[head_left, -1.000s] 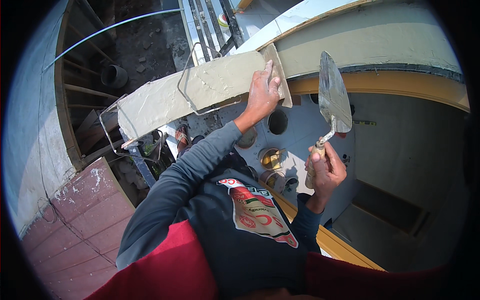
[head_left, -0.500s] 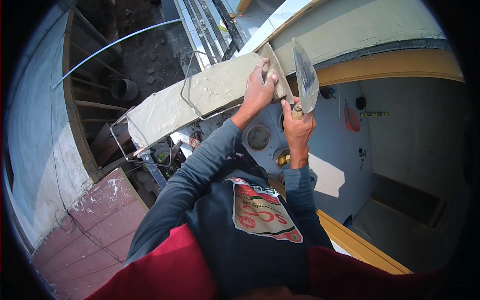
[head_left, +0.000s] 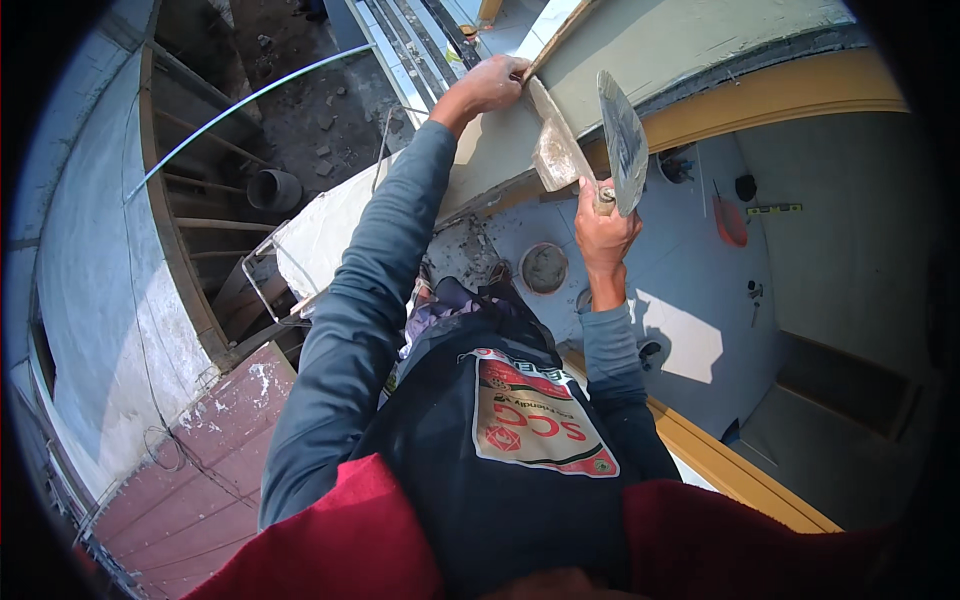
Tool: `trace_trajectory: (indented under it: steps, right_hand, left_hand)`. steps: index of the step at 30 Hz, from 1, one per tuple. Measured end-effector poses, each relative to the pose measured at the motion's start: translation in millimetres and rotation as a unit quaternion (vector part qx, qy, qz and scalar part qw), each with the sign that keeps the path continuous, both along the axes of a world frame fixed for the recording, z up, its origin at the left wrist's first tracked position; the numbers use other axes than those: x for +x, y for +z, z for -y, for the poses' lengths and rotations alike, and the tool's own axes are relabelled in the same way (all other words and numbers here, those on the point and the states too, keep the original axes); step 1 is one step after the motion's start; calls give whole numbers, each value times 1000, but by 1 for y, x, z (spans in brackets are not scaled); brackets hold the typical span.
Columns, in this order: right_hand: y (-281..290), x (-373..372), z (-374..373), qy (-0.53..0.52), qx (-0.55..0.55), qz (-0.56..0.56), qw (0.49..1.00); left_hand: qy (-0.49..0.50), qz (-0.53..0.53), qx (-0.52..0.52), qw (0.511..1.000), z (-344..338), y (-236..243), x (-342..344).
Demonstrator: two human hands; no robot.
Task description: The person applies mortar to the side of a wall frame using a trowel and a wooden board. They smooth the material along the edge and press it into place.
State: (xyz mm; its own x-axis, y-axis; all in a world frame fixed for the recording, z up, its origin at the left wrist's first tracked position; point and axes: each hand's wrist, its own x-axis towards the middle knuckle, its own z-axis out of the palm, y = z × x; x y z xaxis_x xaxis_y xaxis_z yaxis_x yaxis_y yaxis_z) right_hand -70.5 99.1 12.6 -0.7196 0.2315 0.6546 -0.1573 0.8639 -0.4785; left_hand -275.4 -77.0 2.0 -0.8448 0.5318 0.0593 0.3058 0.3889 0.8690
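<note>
My right hand [head_left: 603, 225] grips the handle of a pointed steel trowel [head_left: 622, 140], its blade standing upright beside the plastered grey beam [head_left: 690, 45]. My left hand [head_left: 488, 85] reaches up along the beam's edge and holds the top of a narrow wooden float [head_left: 555, 140], which leans against the beam with wet mortar stuck on it. The trowel blade sits just right of the float, close to it. Both arms wear grey-blue sleeves.
A round bucket of mortar [head_left: 545, 267] stands on the pale floor below. An orange tool [head_left: 729, 220] and a small spirit level [head_left: 773, 209] lie further right. A yellow frame [head_left: 790, 90] runs under the beam. Scaffold poles [head_left: 240, 100], a dark pipe [head_left: 272, 188] and a drop lie at left.
My left hand has slid further up along the beam's edge with the float. My right hand with the trowel has risen and come in close to the float.
</note>
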Motion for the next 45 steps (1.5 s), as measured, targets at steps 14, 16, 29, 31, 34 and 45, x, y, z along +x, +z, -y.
trace_trajectory:
  steps: [14,16,29,31,34,45]
  right_hand:
    - [-8,1,1,8,4,-18,1000]
    - [-9,0,0,3,-2,-27,1000]
    - [-13,-3,-12,45,76,-66,994]
    - [-19,-2,-18,60,69,-69,993]
    - [-11,-2,-13,62,67,-60,994]
    - [-6,0,-16,61,39,-56,996]
  left_hand:
    - [61,-88,-73,992,-6,11,9]
    - [59,-89,-64,992,-5,14,13]
    - [85,-100,21,991,-4,1,20]
    - [86,-106,18,990,-4,3,22]
    - [92,-112,20,989,-3,-2,20]
    - [95,-66,75,990,-2,6,24]
